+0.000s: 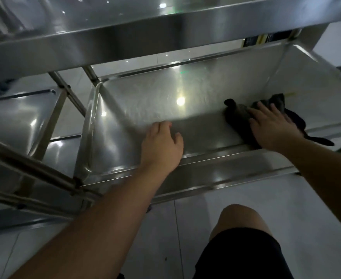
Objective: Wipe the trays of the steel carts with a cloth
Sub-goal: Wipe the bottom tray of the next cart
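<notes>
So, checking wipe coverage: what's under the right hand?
The dark cloth lies under the right hand, flat fingers pressing it on the lower tray. The steel beneath it is covered.

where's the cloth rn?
In the head view the cloth lies on the right part of the lower tray, near its front rim, under the flat right hand. The left hand is apart from it, further left.
</notes>
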A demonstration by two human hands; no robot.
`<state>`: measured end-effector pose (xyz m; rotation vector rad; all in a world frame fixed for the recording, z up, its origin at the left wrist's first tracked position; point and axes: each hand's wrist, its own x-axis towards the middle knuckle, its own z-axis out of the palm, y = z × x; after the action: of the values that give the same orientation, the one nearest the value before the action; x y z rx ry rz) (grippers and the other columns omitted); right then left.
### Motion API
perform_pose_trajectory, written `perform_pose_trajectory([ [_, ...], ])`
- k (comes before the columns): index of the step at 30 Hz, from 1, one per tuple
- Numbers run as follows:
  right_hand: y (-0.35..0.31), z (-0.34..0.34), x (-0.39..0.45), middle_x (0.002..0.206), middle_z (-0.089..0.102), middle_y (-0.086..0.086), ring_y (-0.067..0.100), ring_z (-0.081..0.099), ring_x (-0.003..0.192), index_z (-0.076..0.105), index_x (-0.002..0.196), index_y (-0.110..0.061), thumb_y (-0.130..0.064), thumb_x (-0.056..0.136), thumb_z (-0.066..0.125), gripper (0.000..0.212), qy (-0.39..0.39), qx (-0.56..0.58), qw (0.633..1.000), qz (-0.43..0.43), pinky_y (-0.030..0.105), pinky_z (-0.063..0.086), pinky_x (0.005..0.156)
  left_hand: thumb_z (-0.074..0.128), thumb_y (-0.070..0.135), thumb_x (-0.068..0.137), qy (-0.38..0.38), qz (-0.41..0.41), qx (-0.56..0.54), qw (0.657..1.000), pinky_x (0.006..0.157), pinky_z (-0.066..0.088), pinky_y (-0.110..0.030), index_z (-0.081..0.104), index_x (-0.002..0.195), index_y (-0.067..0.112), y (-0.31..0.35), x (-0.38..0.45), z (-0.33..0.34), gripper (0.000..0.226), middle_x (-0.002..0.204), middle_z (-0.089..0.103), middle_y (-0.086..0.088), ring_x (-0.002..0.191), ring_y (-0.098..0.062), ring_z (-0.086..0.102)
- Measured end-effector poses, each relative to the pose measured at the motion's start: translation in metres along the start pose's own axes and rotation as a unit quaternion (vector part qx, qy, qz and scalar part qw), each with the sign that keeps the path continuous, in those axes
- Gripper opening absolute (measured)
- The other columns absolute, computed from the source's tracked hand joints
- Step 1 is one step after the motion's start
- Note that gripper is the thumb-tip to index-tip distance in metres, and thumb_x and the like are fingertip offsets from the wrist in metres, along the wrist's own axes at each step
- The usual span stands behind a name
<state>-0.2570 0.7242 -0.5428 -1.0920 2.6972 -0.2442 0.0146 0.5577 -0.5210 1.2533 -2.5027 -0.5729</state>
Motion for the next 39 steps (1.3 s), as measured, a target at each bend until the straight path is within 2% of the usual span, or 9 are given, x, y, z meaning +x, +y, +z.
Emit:
perform_pose_trajectory([
  [3, -0.034, 0.007, -0.009, 0.174, 0.015, -0.009, 0.029, 0.010, 0.160, 0.027, 0.161, -0.039, -0.049, 0.107, 0.029, 0.055, 0.040, 0.008, 0.999, 0.010, 0.057, 0.014, 0.126, 0.042, 0.041, 0.107, -0.016, 0.005, 0.062, 0.998, 0.122, 0.030, -0.041, 0.042, 0.156, 0.017, -0.004, -0.003, 0.014, 0.054, 0.163, 0.039, -0.006, 0.150, -0.027, 0.036],
  [7, -0.109, 0.028, -0.028, 0.174, 0.014, -0.012, 0.025, 0.006, 0.161, 0.026, 0.162, -0.040, -0.049, 0.107, 0.024, 0.056, 0.011, 0.001, 0.991, -0.134, 0.055, 0.011, 0.127, 0.039, 0.033, 0.108, -0.027, 0.006, 0.086, 0.996, 0.129, 0.019, -0.040, 0.032, 0.164, 0.013, -0.007, -0.004, 0.018, 0.060, 0.172, 0.029, -0.009, 0.159, -0.026, 0.023],
  [12, -0.133, 0.035, -0.031, 0.173, 0.007, -0.020, 0.013, -0.005, 0.161, 0.022, 0.162, -0.045, -0.053, 0.108, 0.023, 0.054, -0.044, 0.027, 0.967, -0.249, 0.047, -0.002, 0.129, 0.042, 0.024, 0.104, -0.037, 0.024, 0.071, 0.996, 0.122, 0.031, -0.049, 0.033, 0.163, 0.008, -0.008, -0.004, 0.012, 0.062, 0.164, 0.040, -0.015, 0.151, -0.033, 0.038],
  [16, -0.055, 0.014, -0.005, 0.173, 0.010, -0.018, 0.016, 0.003, 0.161, 0.022, 0.162, -0.045, -0.051, 0.110, 0.024, 0.053, -0.007, -0.013, 0.977, -0.212, 0.046, 0.006, 0.128, 0.043, 0.032, 0.107, -0.030, 0.012, 0.108, 0.994, 0.128, 0.022, -0.042, 0.036, 0.162, 0.012, -0.007, -0.003, 0.014, 0.060, 0.170, 0.032, -0.009, 0.158, -0.025, 0.025],
  [21, 0.094, -0.024, 0.021, 0.175, 0.006, -0.013, 0.022, 0.002, 0.162, 0.014, 0.163, -0.045, -0.056, 0.107, 0.016, 0.057, 0.003, -0.028, 1.000, 0.003, 0.051, 0.007, 0.129, 0.042, 0.039, 0.105, -0.037, 0.003, 0.134, 0.990, 0.126, 0.026, -0.045, 0.034, 0.161, 0.015, -0.004, -0.003, 0.017, 0.062, 0.170, 0.030, -0.006, 0.157, -0.026, 0.027],
  [24, 0.104, -0.029, 0.018, 0.175, 0.005, -0.012, 0.025, 0.001, 0.162, 0.011, 0.162, -0.046, -0.061, 0.102, 0.013, 0.062, 0.002, -0.019, 0.998, 0.059, 0.055, 0.008, 0.129, 0.043, 0.039, 0.105, -0.040, -0.004, 0.140, 0.989, 0.126, 0.026, -0.045, 0.035, 0.161, 0.014, 0.000, -0.003, 0.017, 0.062, 0.170, 0.032, -0.008, 0.156, -0.028, 0.028],
  [27, 0.057, -0.025, 0.006, 0.175, 0.011, -0.010, 0.027, 0.006, 0.161, 0.022, 0.163, -0.039, -0.061, 0.098, 0.013, 0.069, 0.020, 0.014, 0.999, 0.042, 0.056, 0.011, 0.127, 0.041, 0.038, 0.104, -0.045, -0.009, 0.147, 0.988, 0.126, 0.026, -0.045, 0.035, 0.160, 0.015, 0.002, -0.003, 0.015, 0.061, 0.169, 0.032, -0.008, 0.156, -0.027, 0.029],
  [32, -0.035, 0.006, -0.033, 0.172, 0.017, -0.017, 0.019, 0.008, 0.161, 0.030, 0.161, -0.044, -0.056, 0.107, 0.020, 0.056, 0.012, -0.012, 0.991, -0.133, 0.050, 0.011, 0.128, 0.041, 0.036, 0.104, -0.084, -0.018, 0.167, 0.982, 0.124, 0.028, -0.046, 0.032, 0.159, 0.010, 0.007, -0.002, 0.009, 0.061, 0.167, 0.032, -0.014, 0.154, -0.032, 0.030],
  [39, -0.041, 0.007, -0.037, 0.172, 0.009, -0.021, 0.010, -0.003, 0.161, 0.023, 0.162, -0.047, -0.059, 0.108, 0.027, 0.056, -0.024, 0.005, 0.982, -0.187, 0.046, 0.002, 0.130, 0.037, 0.033, 0.104, -0.099, 0.030, 0.133, 0.986, 0.127, 0.024, -0.048, 0.032, 0.160, 0.009, 0.064, 0.008, 0.028, 0.061, 0.170, 0.024, -0.011, 0.159, -0.029, 0.019],
])
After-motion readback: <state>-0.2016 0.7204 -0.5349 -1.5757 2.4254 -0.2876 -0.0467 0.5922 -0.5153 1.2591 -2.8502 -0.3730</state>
